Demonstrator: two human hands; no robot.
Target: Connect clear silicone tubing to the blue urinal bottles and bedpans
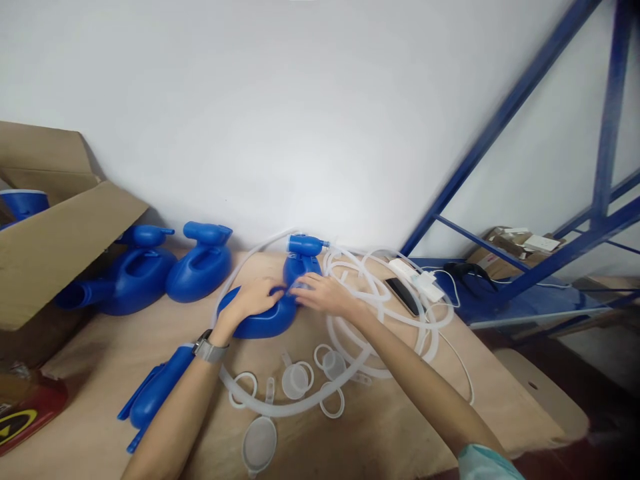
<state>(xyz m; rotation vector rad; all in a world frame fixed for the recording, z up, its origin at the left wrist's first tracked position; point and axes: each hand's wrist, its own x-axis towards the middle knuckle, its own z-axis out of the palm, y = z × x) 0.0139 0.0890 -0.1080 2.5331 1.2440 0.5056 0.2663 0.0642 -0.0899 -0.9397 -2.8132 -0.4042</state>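
A blue plastic jug [267,327] with a loop handle lies on the wooden table in front of me. My left hand [256,297], with a watch on the wrist, is closed over its top at the handle. My right hand [323,293] has its fingers bent together at the jug's right end, by its mouth. Something pale and translucent shows at those fingertips, too blurred to name. Just behind the hands stands a blue spouted piece [305,245], a clear hose [345,251] by its nozzle. Translucent caps with strap rings [295,381] lie nearer me.
Coils of clear hose [433,343] spread right, beside a phone [401,297] and a white power strip [417,280]. Blue jugs [200,270] and an open cardboard box [70,247] stand left. Another blue spouted part [160,393] lies near my left forearm. A blue metal frame [500,127] rises right.
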